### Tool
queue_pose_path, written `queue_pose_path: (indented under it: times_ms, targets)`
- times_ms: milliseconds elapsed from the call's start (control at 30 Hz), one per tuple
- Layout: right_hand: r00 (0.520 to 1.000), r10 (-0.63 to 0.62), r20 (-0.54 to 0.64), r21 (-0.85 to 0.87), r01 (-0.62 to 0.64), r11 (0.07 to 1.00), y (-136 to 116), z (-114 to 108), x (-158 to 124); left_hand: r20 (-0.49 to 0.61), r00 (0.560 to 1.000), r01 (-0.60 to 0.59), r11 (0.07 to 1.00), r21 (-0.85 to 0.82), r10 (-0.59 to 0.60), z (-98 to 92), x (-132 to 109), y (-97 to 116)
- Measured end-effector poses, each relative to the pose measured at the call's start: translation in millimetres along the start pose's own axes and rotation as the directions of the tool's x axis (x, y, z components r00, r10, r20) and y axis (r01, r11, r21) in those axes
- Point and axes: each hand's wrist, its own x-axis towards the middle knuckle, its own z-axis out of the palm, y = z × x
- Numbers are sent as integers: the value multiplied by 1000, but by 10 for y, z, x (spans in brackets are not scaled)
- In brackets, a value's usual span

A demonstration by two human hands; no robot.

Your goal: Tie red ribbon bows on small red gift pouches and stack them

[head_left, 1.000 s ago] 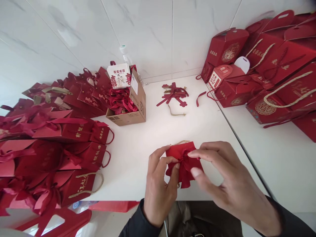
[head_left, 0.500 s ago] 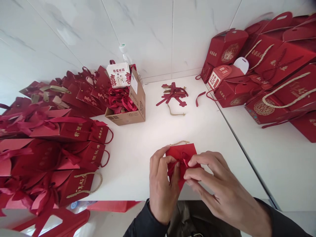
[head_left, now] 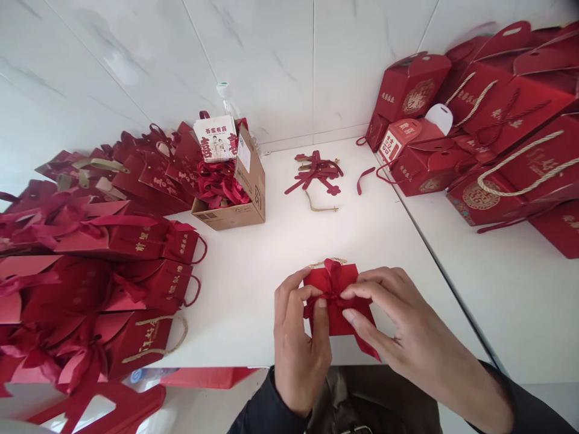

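Note:
A small red gift box (head_left: 341, 323) with a gold rope handle (head_left: 326, 263) lies near the table's front edge. Across its top runs a dark red ribbon (head_left: 333, 274), gathered at the middle, with one loop standing toward the far side and a tail hanging toward me. My left hand (head_left: 298, 337) wraps the box's left side, its thumb and forefinger pinching the ribbon by the knot. From the right, my right hand (head_left: 398, 331) has its fingertips closed on the ribbon just beside the knot; the exact grip is partly hidden.
A cardboard box (head_left: 235, 217) of red ribbons and printed cards stands behind to the left. Finished-looking red boxes with bows (head_left: 131, 235) crowd the left side; more red boxes (head_left: 493, 120) are stacked right. Loose straps (head_left: 318, 172) lie by the wall. A seam (head_left: 434, 259) crosses the table.
The ribbon's loop now stands up toward the far side, and a tail hangs over the near right corner. My right fingers have shifted at the knot; my left hand has stayed nearly still.

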Motion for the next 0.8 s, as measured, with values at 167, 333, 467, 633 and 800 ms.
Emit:
queue_pose_path:
  times_ms: [167,333,467,633,800]
  targets:
    - [994,43,103,48,-48,998,6,-63,41,-9,1000,15,1000,9,-15,7,-13,5]
    - [998,59,-23,34,-58,998,77,-71,271,20,1000,8,1000,-30,-8,-3,-4,11]
    - [995,97,-31,169,-91,981,66,-39,377,47,999,23,1000,-17,-22,-25,-8,3]
    - [949,314,16,472,-284,835,44,-12,321,36,999,30,999,30,-31,-6,-20,-32]
    - [914,404,36,582,-348,735,113,40,286,15,997,70,997,15,-70,48,-22,-50]
